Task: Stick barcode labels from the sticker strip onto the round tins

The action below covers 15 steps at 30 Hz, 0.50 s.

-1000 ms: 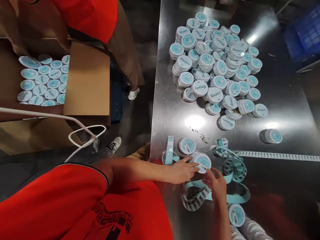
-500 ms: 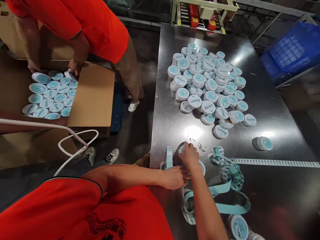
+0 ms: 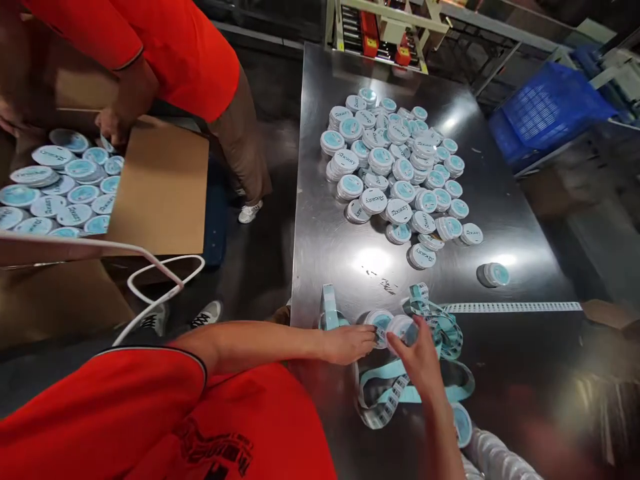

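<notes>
The right hand (image 3: 419,363) has been shifted onto a round tin (image 3: 402,329), its grip unclear; the left hand's (image 3: 347,344) fingers touch a second tin (image 3: 379,320).

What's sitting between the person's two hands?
A round tin and a second tin lie between the left hand and right hand, in the head camera view.

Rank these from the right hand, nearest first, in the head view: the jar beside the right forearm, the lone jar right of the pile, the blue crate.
From the right hand:
1. Jar: below the hand, beside the forearm.
2. Lone jar: table's right side.
3. Blue plastic crate: off the table, far right.
</notes>
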### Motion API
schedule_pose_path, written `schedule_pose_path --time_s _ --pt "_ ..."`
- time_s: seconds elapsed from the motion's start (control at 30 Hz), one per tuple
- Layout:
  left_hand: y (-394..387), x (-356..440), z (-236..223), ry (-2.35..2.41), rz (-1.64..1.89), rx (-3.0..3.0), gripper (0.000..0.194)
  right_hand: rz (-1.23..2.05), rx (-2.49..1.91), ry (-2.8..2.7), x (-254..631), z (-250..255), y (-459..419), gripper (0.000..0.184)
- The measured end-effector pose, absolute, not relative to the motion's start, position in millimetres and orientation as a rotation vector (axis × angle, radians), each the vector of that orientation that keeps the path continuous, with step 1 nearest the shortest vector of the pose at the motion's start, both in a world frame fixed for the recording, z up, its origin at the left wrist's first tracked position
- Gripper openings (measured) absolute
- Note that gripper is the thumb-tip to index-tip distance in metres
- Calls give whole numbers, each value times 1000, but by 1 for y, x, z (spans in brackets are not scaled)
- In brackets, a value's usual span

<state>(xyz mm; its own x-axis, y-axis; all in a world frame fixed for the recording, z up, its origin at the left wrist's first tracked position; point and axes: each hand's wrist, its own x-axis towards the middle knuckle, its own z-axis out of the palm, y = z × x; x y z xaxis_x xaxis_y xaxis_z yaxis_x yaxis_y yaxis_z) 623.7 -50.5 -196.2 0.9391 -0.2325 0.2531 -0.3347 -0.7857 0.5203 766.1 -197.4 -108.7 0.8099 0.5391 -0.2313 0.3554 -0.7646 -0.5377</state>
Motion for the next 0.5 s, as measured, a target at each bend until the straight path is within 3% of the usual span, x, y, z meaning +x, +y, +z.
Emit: schedule_pose_path --time_s 0.17,0.27,0.37,0.5 --pt "-30 591 -194 -433 153 2310 20 509 -2550 -876 739 -128 -177 76" --pt "-21 581 -194 -104 92 2070 13 533 -2660 -915 731 -132 -167 74" --pt "-16 594 -196 182 39 1851 12 560 -2525 -684 733 -133 -179 80" --pt "-12 627 -195 151 -41 1726 16 566 -2290 -210 732 -140 -212 82"
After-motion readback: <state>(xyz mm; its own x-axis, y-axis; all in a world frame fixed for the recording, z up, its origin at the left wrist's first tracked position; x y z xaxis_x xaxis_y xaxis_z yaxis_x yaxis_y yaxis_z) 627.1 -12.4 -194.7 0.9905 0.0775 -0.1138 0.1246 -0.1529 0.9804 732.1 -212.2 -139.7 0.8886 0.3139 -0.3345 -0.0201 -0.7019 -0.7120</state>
